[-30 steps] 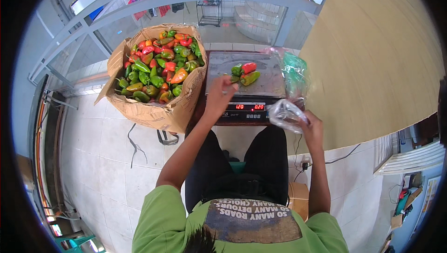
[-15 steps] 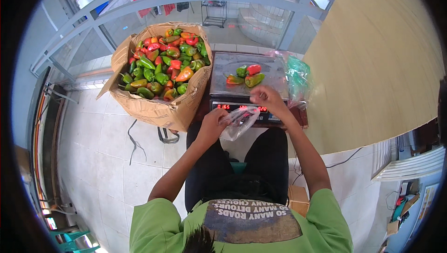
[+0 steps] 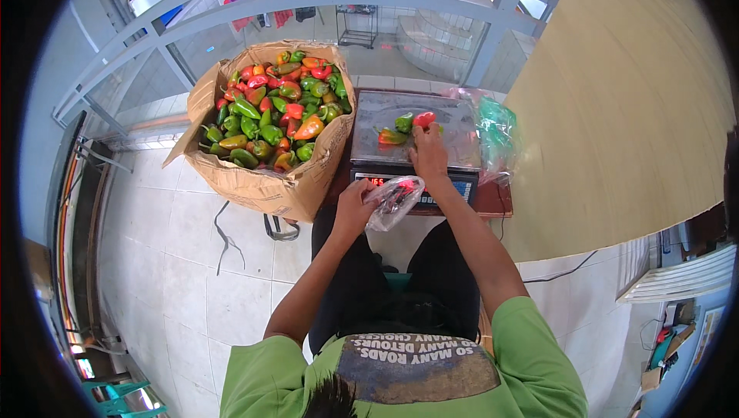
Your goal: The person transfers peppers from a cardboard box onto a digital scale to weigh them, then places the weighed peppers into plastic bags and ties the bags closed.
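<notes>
Carton [image 3: 258, 185] of peppers [image 3: 272, 134] | brown surface [image 3: 493, 202] beside it, bearing scale [image 3: 454, 143] | clear bag [image 3: 395, 206] at scale's front, pinched in left hand [image 3: 356, 209], fingers closed | right hand [image 3: 429, 158] half-curled over loose peppers [image 3: 392, 136] on plate, hold cannot be told

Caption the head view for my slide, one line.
Left hand holds a clear bag; right hand reaches to peppers on the scale.

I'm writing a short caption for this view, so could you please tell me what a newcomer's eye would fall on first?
The big cardboard box heaped with red, green and orange peppers, left of the scale, probably draws the eye first. Next come the loose peppers on the scale's metal plate, with the right hand at them. The left hand holds a clear plastic bag at the scale's near edge.
</notes>
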Demonstrator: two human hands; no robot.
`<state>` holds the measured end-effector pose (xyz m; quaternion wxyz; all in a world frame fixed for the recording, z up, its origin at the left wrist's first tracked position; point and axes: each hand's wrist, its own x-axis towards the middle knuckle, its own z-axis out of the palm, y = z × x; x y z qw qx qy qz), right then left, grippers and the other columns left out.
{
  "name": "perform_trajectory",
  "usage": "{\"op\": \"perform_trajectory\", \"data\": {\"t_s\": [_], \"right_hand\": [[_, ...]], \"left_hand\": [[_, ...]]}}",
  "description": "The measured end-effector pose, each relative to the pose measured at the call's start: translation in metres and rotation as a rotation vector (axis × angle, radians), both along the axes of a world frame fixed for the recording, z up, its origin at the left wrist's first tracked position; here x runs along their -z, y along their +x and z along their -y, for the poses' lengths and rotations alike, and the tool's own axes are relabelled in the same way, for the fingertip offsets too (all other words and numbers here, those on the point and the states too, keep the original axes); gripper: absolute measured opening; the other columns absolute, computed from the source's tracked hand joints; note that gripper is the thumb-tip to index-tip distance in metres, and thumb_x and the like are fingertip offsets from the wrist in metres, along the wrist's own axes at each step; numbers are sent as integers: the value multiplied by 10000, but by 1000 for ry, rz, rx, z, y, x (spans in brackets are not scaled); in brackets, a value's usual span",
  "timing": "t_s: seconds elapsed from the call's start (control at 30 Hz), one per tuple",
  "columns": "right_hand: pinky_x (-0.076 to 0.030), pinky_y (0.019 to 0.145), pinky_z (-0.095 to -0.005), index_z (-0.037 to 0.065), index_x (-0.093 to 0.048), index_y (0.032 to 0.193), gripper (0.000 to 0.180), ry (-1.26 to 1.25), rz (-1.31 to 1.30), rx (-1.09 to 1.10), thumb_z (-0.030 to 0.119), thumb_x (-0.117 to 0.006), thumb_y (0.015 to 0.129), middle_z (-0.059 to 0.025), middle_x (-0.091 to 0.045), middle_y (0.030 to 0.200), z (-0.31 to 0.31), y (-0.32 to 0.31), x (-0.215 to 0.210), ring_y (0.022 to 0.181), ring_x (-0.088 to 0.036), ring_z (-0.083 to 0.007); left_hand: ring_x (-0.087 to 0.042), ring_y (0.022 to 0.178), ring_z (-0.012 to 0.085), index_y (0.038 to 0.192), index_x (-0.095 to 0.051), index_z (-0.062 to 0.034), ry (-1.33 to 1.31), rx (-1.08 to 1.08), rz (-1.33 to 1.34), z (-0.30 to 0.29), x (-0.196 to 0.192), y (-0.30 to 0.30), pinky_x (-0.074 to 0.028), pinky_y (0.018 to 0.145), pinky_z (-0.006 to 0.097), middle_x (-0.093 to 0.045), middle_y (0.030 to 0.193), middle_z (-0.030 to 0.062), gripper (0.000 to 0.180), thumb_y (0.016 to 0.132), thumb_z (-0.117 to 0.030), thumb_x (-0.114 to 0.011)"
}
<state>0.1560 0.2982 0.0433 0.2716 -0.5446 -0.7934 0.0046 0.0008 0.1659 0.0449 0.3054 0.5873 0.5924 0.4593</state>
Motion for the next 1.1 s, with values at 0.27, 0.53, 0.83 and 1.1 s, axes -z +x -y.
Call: {"op": "perform_trajectory", "data": {"t_s": [0.27, 0.53, 0.83, 1.1], "right_hand": [[-455, 747, -386, 52, -421, 1039, 483, -20, -65, 150, 86, -696, 643, -164, -425, 1027, -11, 10, 1, 924, -509, -324], [-446, 731, -349, 78, -524, 994, 348, 62, -488, 110, 30, -602, 658, -165, -510, 943, -46, 59, 43, 816, -523, -292], [-452, 679, -256, 14, -542, 1035, 233, -737, -1586, -324, 130, -488, 841, -62, -562, 926, 22, 100, -34, 779, -545, -140], [-443, 739, -249, 46, -504, 1130, 306, -808, -888, -496, 157, -519, 845, -73, -521, 1096, 68, 108, -63, 917, -526, -132]], "left_hand": [[-557, 711, 218, 842, -567, 29, 56, 18, -59, -7, -3, 5, -424, 659, 299, -545, 747, 123, 204, 668, -62, -623], [-553, 772, 314, 829, -565, 10, 47, 0, -97, -18, -8, 13, -429, 696, 359, -562, 772, 158, 179, 653, -20, -577], [-551, 755, 309, 805, -552, 13, 49, -14, -48, -25, -2, 11, -418, 680, 352, -547, 741, 157, 116, 696, -28, -553], [-549, 762, 264, 869, -549, 18, 93, 180, -14, -34, -20, 23, -416, 686, 312, -548, 798, 138, 164, 710, -15, -567]]}}
